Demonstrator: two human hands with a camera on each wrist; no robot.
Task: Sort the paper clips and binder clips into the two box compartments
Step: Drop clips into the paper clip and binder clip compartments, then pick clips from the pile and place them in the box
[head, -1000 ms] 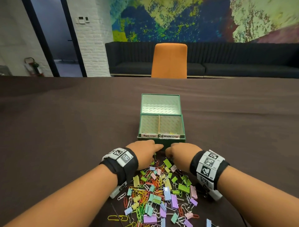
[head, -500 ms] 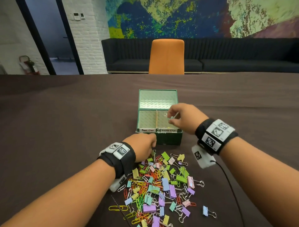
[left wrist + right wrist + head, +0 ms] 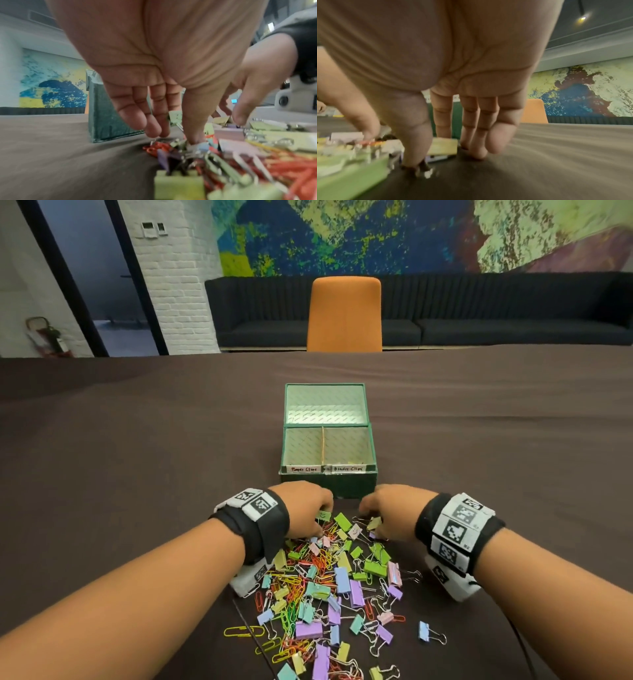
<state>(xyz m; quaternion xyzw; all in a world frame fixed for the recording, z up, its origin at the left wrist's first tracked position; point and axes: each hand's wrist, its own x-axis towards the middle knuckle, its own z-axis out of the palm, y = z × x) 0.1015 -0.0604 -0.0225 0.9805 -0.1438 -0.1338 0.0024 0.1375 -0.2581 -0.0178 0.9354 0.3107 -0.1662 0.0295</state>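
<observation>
A heap of coloured paper clips and binder clips lies on the dark table in front of the green box. The box has two compartments, labelled paper clips on the left and binder clips on the right. My left hand hangs over the heap's far edge, fingers pointing down and thumb tip resting on clips; a green binder clip stands tilted by the index finger. My right hand reaches down with straight fingers; thumb and index flank a yellow binder clip.
The box's open lid lies flat behind the compartments. An orange chair stands at the table's far side before a dark sofa. A thin black cable crosses the near clips. One blue binder clip lies apart at the right.
My right hand was over the binder clip compartment with a clip half a second ago; it has come back down to the heap's far edge. The left hand has stayed at the heap.
</observation>
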